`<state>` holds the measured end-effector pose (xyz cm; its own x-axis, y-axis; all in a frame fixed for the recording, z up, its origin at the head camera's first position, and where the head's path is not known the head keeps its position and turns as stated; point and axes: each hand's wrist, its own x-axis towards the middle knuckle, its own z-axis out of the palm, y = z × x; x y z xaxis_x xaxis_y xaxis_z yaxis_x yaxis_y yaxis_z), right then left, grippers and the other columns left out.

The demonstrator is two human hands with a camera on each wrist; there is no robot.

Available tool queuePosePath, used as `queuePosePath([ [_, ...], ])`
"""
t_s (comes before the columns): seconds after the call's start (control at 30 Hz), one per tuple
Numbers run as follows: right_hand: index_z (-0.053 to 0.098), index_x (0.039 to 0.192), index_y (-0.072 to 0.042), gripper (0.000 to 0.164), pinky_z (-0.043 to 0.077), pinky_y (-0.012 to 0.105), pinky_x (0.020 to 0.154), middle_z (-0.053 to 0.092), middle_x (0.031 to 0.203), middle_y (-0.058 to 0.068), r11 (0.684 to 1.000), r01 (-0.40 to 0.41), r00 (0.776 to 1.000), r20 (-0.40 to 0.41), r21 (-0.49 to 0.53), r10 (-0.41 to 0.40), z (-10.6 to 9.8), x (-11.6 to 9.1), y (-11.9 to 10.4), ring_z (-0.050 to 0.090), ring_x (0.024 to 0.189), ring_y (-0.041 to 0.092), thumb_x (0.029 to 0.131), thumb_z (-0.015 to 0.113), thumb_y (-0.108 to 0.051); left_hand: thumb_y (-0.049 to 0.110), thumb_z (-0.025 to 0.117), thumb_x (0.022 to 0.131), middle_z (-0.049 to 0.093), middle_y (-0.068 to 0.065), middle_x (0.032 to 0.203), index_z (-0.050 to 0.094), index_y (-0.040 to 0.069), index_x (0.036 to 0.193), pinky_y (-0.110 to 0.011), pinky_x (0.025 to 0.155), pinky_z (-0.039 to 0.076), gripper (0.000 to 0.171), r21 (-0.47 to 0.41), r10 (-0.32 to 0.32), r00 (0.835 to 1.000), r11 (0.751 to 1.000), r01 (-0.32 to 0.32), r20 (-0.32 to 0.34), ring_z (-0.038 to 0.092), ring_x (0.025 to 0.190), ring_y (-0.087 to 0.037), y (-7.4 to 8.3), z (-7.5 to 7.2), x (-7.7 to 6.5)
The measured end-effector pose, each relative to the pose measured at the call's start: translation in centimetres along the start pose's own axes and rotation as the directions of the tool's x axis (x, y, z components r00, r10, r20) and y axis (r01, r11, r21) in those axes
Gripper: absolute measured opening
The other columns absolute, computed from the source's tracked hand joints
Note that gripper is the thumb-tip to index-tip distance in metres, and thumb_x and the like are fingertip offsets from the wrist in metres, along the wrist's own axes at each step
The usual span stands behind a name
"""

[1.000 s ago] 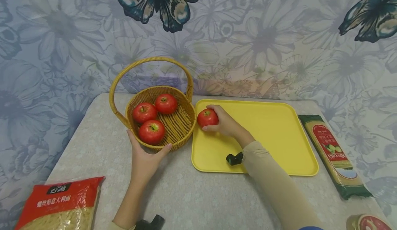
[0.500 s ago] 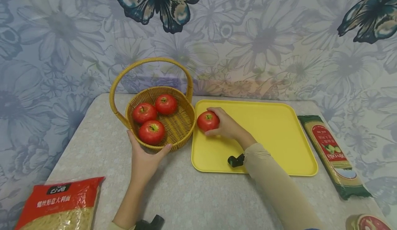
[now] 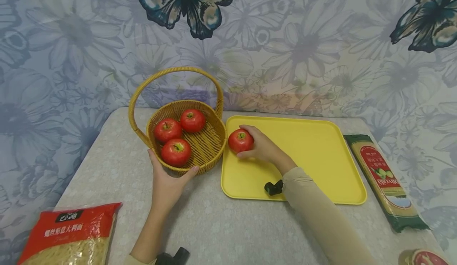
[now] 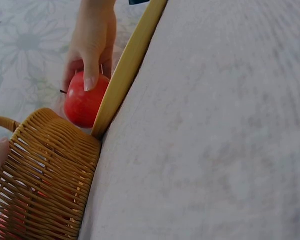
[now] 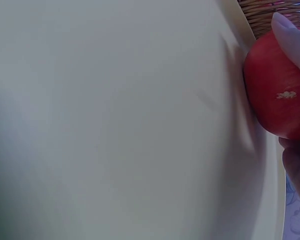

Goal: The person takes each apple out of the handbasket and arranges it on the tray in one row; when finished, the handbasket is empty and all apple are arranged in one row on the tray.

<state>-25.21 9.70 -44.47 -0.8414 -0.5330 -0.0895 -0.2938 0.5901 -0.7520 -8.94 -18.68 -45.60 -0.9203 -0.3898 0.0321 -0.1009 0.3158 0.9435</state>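
My right hand [image 3: 262, 146] grips a red apple [image 3: 240, 141] at the left edge of the yellow tray [image 3: 303, 158]. In the right wrist view, the thumb lies across the apple [image 5: 277, 87], low over the tray's rim. A wicker basket [image 3: 205, 146] with a tall handle stands just left of the tray, with several red apples [image 3: 176, 152] inside. My left hand [image 3: 168, 185] holds the basket's near side, thumb and fingers spread around its wall. The left wrist view shows the basket's woven side [image 4: 50, 175] beside the tray edge and the gripped apple.
A red bag of pasta [image 3: 71, 233] lies at the front left of the table [image 3: 214, 229]. Right of the tray lies a long green-ended pasta packet [image 3: 385, 181], and a round-lidded container [image 3: 426, 257] sits at the lower right corner. A patterned backdrop rises behind the table.
The right hand and its apple have shifted slightly towards the person, staying near the tray's left edge. The left hand and the basket hold their place.
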Motion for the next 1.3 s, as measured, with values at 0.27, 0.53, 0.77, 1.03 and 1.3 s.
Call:
queuePosePath([
  [0.27, 0.028, 0.156, -0.025, 0.102, 0.032, 0.051, 0.119, 0.033, 0.159, 0.003, 0.999, 0.008, 1.000, 0.004, -0.034, -0.008, -0.2, -0.1, 0.0, 0.034, 0.146, 0.026, 0.075, 0.087, -0.041, 0.030, 0.087, 0.075, -0.003, -0.001, 0.168, -0.020, 0.021, 0.157, -0.061, 0.123, 0.011, 0.135, -0.043, -0.006, 1.000, 0.999, 0.007, 0.018, 0.005, 0.155, -0.024, 3.4, -0.5, -1.2],
  [0.53, 0.027, 0.156, -0.031, 0.098, 0.024, 0.054, 0.121, 0.027, 0.163, -0.002, 0.999, 0.027, 1.000, -0.015, -0.042, -0.028, -1.9, -1.0, -1.0, 0.027, 0.150, 0.027, 0.077, 0.081, -0.052, 0.030, 0.086, 0.076, -0.004, -0.003, 0.168, -0.019, 0.017, 0.158, -0.060, 0.123, 0.010, 0.134, -0.034, -0.015, 1.000, 0.999, 0.016, 0.025, 0.004, 0.155, -0.025, 4.4, -0.8, -1.7],
  [0.77, 0.032, 0.154, -0.032, 0.087, 0.030, 0.055, 0.119, 0.032, 0.159, -0.004, 0.993, 0.110, 0.989, -0.095, -0.040, -0.113, -3.1, -1.1, -2.9, 0.032, 0.147, 0.026, 0.082, 0.077, -0.053, 0.031, 0.088, 0.074, -0.006, -0.001, 0.168, -0.019, 0.021, 0.158, -0.061, 0.122, 0.009, 0.136, -0.026, 0.000, 1.000, 1.000, 0.000, 0.025, 0.002, 0.155, -0.024, 3.4, -0.8, -1.3],
  [1.03, 0.035, 0.154, -0.022, 0.080, 0.032, 0.043, 0.120, 0.037, 0.156, -0.004, 0.964, 0.263, 0.964, -0.036, -0.030, -0.264, -2.4, 0.4, -6.8, 0.035, 0.145, 0.018, 0.088, 0.073, -0.045, 0.042, 0.090, 0.070, -0.009, 0.012, 0.166, -0.022, 0.039, 0.153, -0.062, 0.122, 0.011, 0.139, 0.017, 0.008, 1.000, 1.000, -0.008, 0.010, 0.001, 0.155, -0.016, 0.1, -0.5, 0.0],
  [1.3, 0.032, 0.155, -0.027, 0.079, 0.028, 0.045, 0.121, 0.033, 0.159, -0.005, 0.937, 0.346, 0.934, 0.105, -0.044, -0.340, 0.0, 2.9, -10.1, 0.029, 0.149, 0.019, 0.089, 0.071, -0.047, 0.044, 0.089, 0.071, -0.009, 0.015, 0.165, -0.022, 0.041, 0.153, -0.063, 0.121, 0.011, 0.138, 0.044, 0.014, 1.000, 0.999, -0.014, 0.008, 0.001, 0.155, -0.017, -0.1, -0.6, -0.1],
])
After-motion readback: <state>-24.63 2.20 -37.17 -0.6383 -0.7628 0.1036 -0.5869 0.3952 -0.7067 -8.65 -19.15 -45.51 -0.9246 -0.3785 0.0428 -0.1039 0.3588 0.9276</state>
